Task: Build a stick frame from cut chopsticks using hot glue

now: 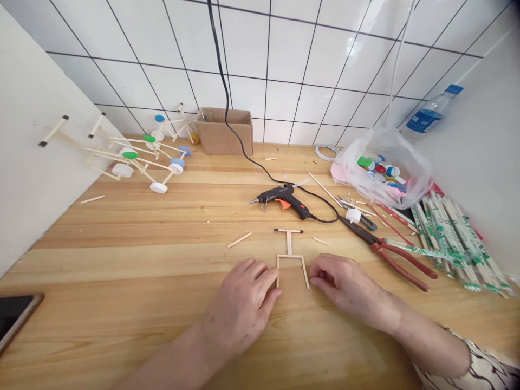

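Note:
A small frame of glued wooden sticks (pixel 290 251) lies flat on the wooden table (pixel 122 303) between my hands. My left hand (pixel 244 300) rests palm down, its fingertips touching the frame's left leg. My right hand (pixel 343 281) lies on the table with its fingers curled, fingertips against the frame's right leg. A black and orange glue gun (pixel 282 198) lies just beyond the frame, its cable running up the tiled wall.
Red-handled pliers (pixel 390 250) and wrapped chopsticks (pixel 455 233) lie at right, behind them a plastic bag of bottle caps (pixel 382 170) and a water bottle (pixel 430 111). Stick-and-cap models (pixel 142 157) and a cardboard box (pixel 225 131) stand at back left. A phone (pixel 14 317) lies at left.

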`<action>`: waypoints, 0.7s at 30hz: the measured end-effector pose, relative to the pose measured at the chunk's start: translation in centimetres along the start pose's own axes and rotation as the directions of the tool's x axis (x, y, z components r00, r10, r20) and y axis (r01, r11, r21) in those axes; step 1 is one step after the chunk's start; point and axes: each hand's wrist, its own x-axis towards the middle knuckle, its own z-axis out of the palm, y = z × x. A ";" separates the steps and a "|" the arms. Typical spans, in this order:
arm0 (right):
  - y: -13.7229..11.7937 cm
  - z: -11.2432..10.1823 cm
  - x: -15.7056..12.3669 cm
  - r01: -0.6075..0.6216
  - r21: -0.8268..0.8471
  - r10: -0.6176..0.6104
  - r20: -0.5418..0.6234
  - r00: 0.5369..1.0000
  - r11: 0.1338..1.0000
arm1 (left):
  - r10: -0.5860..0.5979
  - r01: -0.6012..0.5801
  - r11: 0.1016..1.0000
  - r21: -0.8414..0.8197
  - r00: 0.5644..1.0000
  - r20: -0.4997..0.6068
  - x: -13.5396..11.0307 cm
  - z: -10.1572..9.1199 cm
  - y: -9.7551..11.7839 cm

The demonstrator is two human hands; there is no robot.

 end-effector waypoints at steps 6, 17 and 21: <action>0.0 0.0 -0.1 0.000 -0.002 0.001 0.011 1.000 1.000 | 0.001 0.000 1.000 0.010 1.000 -0.012 -0.1 0.1 0.0; 0.1 0.0 -0.1 -0.002 0.000 0.002 0.012 1.000 1.000 | -0.004 0.004 1.000 0.009 1.000 -0.007 -0.1 0.2 -0.1; 0.1 0.0 -0.1 -0.009 0.001 0.008 0.016 1.000 1.000 | -0.004 0.004 1.000 0.013 1.000 -0.005 -0.1 0.1 -0.1</action>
